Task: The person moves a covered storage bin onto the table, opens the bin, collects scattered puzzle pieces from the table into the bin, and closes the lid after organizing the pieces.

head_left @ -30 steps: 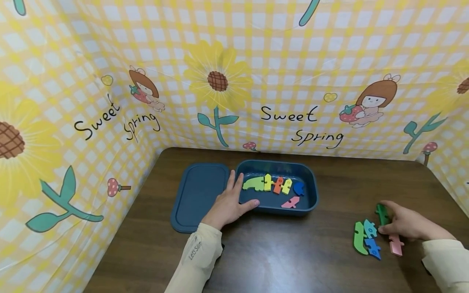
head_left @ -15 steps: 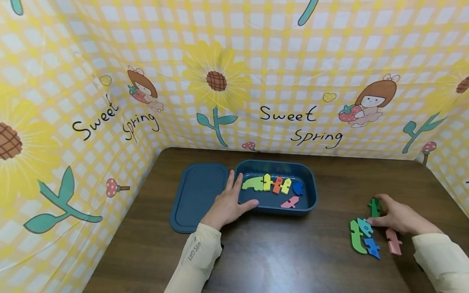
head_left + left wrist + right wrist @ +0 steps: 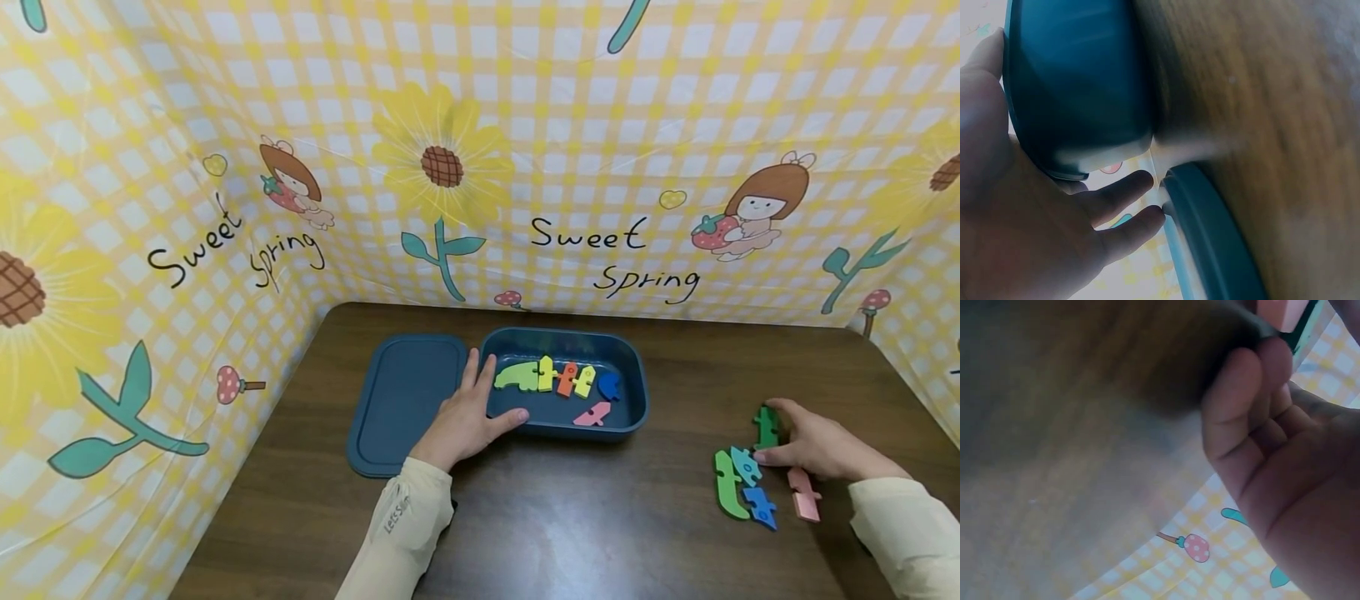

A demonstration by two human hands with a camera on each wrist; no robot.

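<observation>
My left hand (image 3: 465, 423) rests at the left end of a dark blue box (image 3: 637, 417), fingers spread straight and thumb along its near rim. Inside the box lie a joined row with a light green puzzle piece (image 3: 517, 377), a blue piece (image 3: 608, 385) and a pink piece (image 3: 592, 414). On the table at right, my right hand (image 3: 817, 442) holds a dark green puzzle piece (image 3: 766, 427) between thumb and forefinger. Close by lie a light green curved piece (image 3: 726, 487), a cyan piece (image 3: 746, 467), a blue piece (image 3: 761, 506) and a pink piece (image 3: 804, 495).
A dark blue lid (image 3: 405, 408) lies flat on the table to the left of the box, under the reach of the left forearm. Yellow checked cloth (image 3: 600, 125) hangs behind and beside the brown wooden table (image 3: 585, 517).
My right hand has shifted left with the dark green piece, bringing it above the cyan piece. The loose light green and cyan pieces have shifted slightly left. My left hand stays put.
</observation>
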